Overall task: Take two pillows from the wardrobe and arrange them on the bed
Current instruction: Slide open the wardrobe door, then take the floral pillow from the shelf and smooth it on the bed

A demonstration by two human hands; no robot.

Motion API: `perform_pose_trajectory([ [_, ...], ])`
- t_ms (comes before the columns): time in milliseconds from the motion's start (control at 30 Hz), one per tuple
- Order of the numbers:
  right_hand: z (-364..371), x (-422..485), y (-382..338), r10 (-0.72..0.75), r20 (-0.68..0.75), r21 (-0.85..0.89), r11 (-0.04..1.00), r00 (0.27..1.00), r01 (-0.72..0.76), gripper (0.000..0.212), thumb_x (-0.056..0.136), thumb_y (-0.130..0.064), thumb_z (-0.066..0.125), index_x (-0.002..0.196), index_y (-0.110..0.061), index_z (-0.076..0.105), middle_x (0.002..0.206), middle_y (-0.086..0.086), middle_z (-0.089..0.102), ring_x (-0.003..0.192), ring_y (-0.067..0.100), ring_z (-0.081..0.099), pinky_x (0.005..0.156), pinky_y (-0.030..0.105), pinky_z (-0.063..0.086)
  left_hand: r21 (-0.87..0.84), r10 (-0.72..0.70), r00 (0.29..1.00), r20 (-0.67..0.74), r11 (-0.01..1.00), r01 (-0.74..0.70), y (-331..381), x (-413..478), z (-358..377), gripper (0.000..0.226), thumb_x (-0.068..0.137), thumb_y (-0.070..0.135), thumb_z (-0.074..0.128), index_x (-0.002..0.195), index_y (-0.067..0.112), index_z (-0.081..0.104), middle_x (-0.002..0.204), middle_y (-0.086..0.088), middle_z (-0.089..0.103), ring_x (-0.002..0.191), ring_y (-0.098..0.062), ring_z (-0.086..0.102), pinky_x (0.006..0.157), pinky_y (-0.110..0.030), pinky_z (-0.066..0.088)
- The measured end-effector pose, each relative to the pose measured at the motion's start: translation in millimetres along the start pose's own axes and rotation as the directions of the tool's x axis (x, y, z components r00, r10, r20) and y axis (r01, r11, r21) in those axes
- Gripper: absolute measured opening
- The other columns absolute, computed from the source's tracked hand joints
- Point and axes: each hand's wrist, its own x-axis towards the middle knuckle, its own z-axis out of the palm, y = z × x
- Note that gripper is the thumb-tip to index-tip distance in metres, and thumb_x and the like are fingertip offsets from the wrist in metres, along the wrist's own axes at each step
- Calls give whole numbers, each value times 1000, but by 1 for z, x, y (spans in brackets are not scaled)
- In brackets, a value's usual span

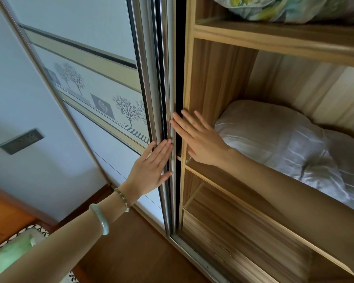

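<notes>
Now both flat: left hand [151, 170] & right hand [200, 139] on door edge [168, 78].

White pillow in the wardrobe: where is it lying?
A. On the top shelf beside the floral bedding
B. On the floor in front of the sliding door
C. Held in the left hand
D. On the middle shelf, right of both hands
D: the white pillow lies on the middle shelf, right of the right hand and the left hand, both flat at the sliding door edge.
</notes>
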Motion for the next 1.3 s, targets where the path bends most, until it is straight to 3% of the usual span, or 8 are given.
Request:
perform_pose_trajectory([
  [233, -52, -26, 8, 101, 195, 411, 895, 976, -174, 55, 93, -20, 52, 145, -21, 35, 155, 3, 31, 145, 16, 19, 111, 28, 9, -185, 17, 992, -124, 982, -40, -2, 24, -48, 57, 96, 41, 46, 138, 1, 53, 132, -17, 61, 131, -33, 51, 111, -52, 36],
  [400, -126, -57, 20, 236, 141, 440, 855, 962, -274, 52, 92, -22, 56, 142, -22, 42, 152, 2, 36, 143, 13, 22, 115, 29, 19, -219, 28, 962, -271, 972, -90, -10, 65, -96, 57, 98, 42, 44, 138, 1, 53, 137, -16, 58, 132, -33, 49, 112, -51, 35],
  [567, -191, -101, 38, 295, 90, 328, 893, 951, -308, 54, 94, -22, 53, 145, -25, 36, 156, -3, 27, 142, 0, 11, 108, 8, 2, -212, 61, 938, -341, 967, -139, -10, 104, -143, 59, 97, 42, 44, 141, 3, 49, 142, -16, 53, 136, -33, 45, 112, -53, 34],
  [767, -268, -150, 60, 381, -82, 221, 908, 921, -356, 49, 91, -20, 58, 139, -23, 48, 149, -4, 39, 139, 1, 23, 110, 8, 8, -240, 51, 875, -482, 952, -187, -15, 162, -211, 60, 96, 43, 46, 141, 4, 50, 142, -15, 53, 137, -33, 44, 113, -53, 32],
  [933, -304, -188, 106, 484, -238, -18, 864, 842, -502, 56, 86, -15, 64, 139, -15, 48, 147, 11, 42, 141, 24, 32, 117, 31, 17, -254, 71, 824, -562, 933, -253, -23, 229, -257, 59, 97, 41, 44, 143, 5, 47, 144, -16, 51, 137, -33, 44, 115, -51, 30],
  [1067, -307, -205, 153, 567, -100, -351, 748, 817, -563, 72, 86, -24, 59, 149, -21, 25, 158, 14, 16, 147, 29, 12, 118, 39, 5, -94, 242, 845, -476, 942, -323, -27, 290, -275, 66, 97, 42, 49, 152, 11, 30, 157, -14, 31, 146, -29, 28, 120, -45, 19],
  [1200, -298, -212, 183, 646, -7, -462, 675, 764, -575, 86, 83, -33, 60, 152, -25, 9, 160, 13, 2, 147, 29, 4, 118, 46, 6, 44, 320, 887, -333, 945, -325, -24, 338, -269, 76, 99, 48, 41, 157, 18, 3, 165, -7, 9, 151, -22, 8, 122, -42, 4],
  [1300, -293, -215, 200, 722, -11, -487, 600, 692, -635, 96, 82, -41, 61, 151, -27, -5, 160, 10, 6, 147, 29, 7, 116, 48, 10, 62, 254, 929, -269, 967, -247, -18, 362, -265, 88, 96, 52, 45, 155, 16, -9, 165, -6, 9, 150, -21, 12, 120, -41, 11],
])
